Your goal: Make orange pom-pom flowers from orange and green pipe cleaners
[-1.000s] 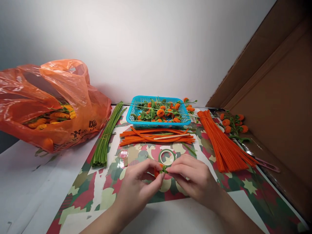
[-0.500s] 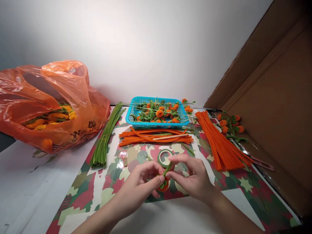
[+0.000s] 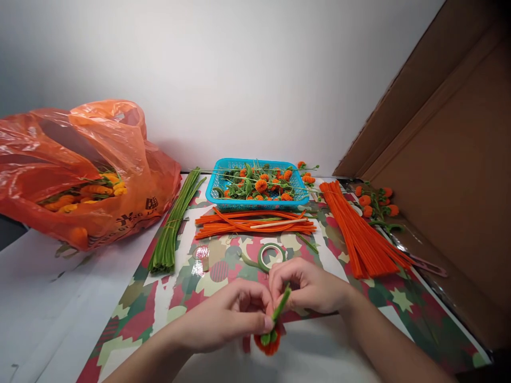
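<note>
Pinching a green stem [image 3: 281,305] close to its orange flower [image 3: 268,347], the left hand [image 3: 235,315] has thumb and forefinger closed together, with the bloom hanging below the fingertips, low and near the middle of the view. The right hand [image 3: 313,287] is half curled, its bent fingers right beside the stem and the left fingertips; whether it grips anything, I cannot tell. Just beyond the hands, a roll of green tape [image 3: 261,257] lies flat on the patterned tabletop [image 3: 404,301]. Farther out, loose orange pipe cleaners [image 3: 229,227] lie crosswise with a pale stick [image 3: 278,224] on top, and behind them sits a blue basket [image 3: 258,202] of orange blooms and green stems. A tied green bundle [image 3: 172,234] lies to the left, near an orange plastic bag [image 3: 141,215] holding yellow and orange flowers. Off to the right are a fanned orange bundle [image 3: 361,234], more orange flowers [image 3: 364,200] and a brown cardboard panel [image 3: 443,138].
</note>
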Tool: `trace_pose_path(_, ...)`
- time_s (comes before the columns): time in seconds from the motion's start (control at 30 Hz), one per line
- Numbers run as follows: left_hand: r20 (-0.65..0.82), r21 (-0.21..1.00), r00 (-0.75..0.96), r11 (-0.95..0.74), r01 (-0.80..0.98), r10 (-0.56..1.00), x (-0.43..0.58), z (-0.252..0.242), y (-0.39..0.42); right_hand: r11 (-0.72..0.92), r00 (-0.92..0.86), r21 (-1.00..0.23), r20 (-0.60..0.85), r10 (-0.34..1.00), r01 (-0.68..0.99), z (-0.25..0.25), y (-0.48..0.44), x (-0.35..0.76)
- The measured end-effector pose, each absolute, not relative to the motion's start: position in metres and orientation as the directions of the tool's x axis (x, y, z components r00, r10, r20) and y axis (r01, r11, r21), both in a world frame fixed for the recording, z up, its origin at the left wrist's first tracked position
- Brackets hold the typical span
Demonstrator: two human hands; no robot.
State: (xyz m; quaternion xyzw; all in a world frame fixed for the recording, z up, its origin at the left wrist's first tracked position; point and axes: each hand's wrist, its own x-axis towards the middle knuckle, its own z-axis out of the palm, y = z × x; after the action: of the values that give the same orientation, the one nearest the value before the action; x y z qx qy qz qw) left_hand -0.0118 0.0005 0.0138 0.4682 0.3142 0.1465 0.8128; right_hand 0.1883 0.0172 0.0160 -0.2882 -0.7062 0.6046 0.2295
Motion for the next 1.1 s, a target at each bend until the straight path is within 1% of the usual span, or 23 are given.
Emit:
trace_pose_path(0.1,-0.389,0.877,0.781,0.457,0.151,0.488,-0.011,0.014,-0.001,0.112,-0.826,-0.967,-0.130,0.548,0.227,0.021,0.029,0.192)
trace_pose_path(0.17,-0.413,0.902,0.740,0.353,0.250,0.531,-0.009,0.014,-0.001,0.166,-0.849,-0.923,-0.235,0.474,0.348,0.029,0.041,0.190)
trace_pose_path(0.2,-0.418,0.908,0.706,0.291,0.301,0.571,-0.008,0.013,-0.001,0.194,-0.853,-0.887,-0.312,0.419,0.419,0.035,0.046,0.186)
trace_pose_path(0.23,-0.412,0.909,0.670,0.232,0.345,0.618,-0.007,0.012,-0.001,0.242,-0.821,-0.823,-0.390,0.417,0.514,0.041,0.051,0.182)
trace_pose_path(0.27,-0.398,0.907,0.632,0.184,0.378,0.664,-0.007,0.011,-0.001,0.307,-0.771,-0.727,-0.469,0.431,0.614,0.048,0.053,0.175)
trace_pose_path(0.3,-0.379,0.904,0.593,0.147,0.401,0.710,-0.006,0.011,0.000,0.388,-0.734,-0.630,-0.500,0.459,0.672,0.055,0.054,0.168)
trace_pose_path(0.33,-0.355,0.902,0.553,0.121,0.414,0.754,-0.005,0.010,0.001,0.489,-0.715,-0.523,-0.478,0.510,0.698,0.060,0.052,0.161)
trace_pose_path(0.37,-0.327,0.903,0.512,0.104,0.416,0.794,-0.005,0.009,0.002,0.605,-0.716,-0.384,-0.396,0.575,0.698,0.065,0.048,0.153)
trace_pose_path(0.4,-0.302,0.910,0.475,0.102,0.401,0.827,-0.005,0.008,0.004,0.699,-0.719,-0.192,-0.297,0.628,0.689,0.067,0.043,0.147)
trace_pose_path(0.43,-0.284,0.924,0.444,0.118,0.365,0.850,-0.006,0.008,0.005,0.750,-0.742,-0.043,-0.196,0.641,0.660,0.068,0.036,0.142)
trace_pose_path(0.47,-0.278,0.940,0.425,0.153,0.305,0.861,-0.007,0.007,0.007,0.777,-0.771,0.063,-0.092,0.630,0.627,0.067,0.029,0.140)
trace_pose_path(0.53,-0.295,0.955,0.424,0.264,0.133,0.856,-0.009,0.007,0.009,0.762,-0.789,0.207,0.183,0.586,0.614,0.060,0.016,0.140)
trace_pose_path(0.6,-0.324,0.923,0.449,0.382,-0.041,0.832,-0.010,0.007,0.010,0.713,-0.745,0.279,0.441,0.500,0.644,0.050,0.008,0.145)
trace_pose_path(0.63,-0.331,0.897,0.457,0.425,-0.118,0.825,-0.010,0.007,0.010,0.690,-0.695,0.269,0.551,0.462,0.672,0.045,0.005,0.149)
trace_pose_path(0.67,-0.332,0.869,0.465,0.458,-0.188,0.821,-0.009,0.008,0.009,0.678,-0.634,0.226,0.636,0.441,0.699,0.039,0.004,0.152)
trace_pose_path(0.7,-0.331,0.840,0.473,0.483,-0.247,0.817,-0.008,0.008,0.008,0.677,-0.556,0.145,0.704,0.442,0.722,0.034,0.002,0.154)
trace_pose_path(0.73,-0.328,0.817,0.480,0.500,-0.289,0.814,-0.007,0.008,0.007,0.676,-0.454,0.027,0.760,0.465,0.737,0.029,0.001,0.156)
trace_pose_path(0.77,-0.322,0.803,0.484,0.506,-0.315,0.814,-0.006,0.007,0.006,0.673,-0.352,-0.110,0.785,0.510,0.732,0.024,0.000,0.156)
trace_pose_path(0.83,-0.308,0.796,0.490,0.503,-0.336,0.815,-0.004,0.006,0.005,0.638,-0.156,-0.344,0.790,0.593,0.689,0.015,-0.002,0.154)
trace_pose_path(0.9,-0.291,0.805,0.482,0.483,-0.343,0.826,-0.002,0.004,0.004,0.588,-0.017,-0.523,0.738,0.674,0.617,0.009,-0.005,0.149)
trace_pose_path(0.97,-0.272,0.835,0.448,0.440,-0.330,0.851,-0.001,0.003,0.003,0.513,0.073,-0.687,0.632,0.772,0.515,0.005,-0.006,0.145)
trace_pose_path(1.03,-0.235,0.891,0.387,0.357,-0.281,0.892,-0.001,0.004,0.002,0.395,0.118,-0.835,0.468,0.876,0.383,0.004,-0.006,0.142)
trace_pose_path(1.1,-0.189,0.940,0.333,0.268,-0.211,0.924,-0.001,0.005,0.000,0.250,0.126,-0.933,0.289,0.949,0.259,0.004,-0.004,0.142)
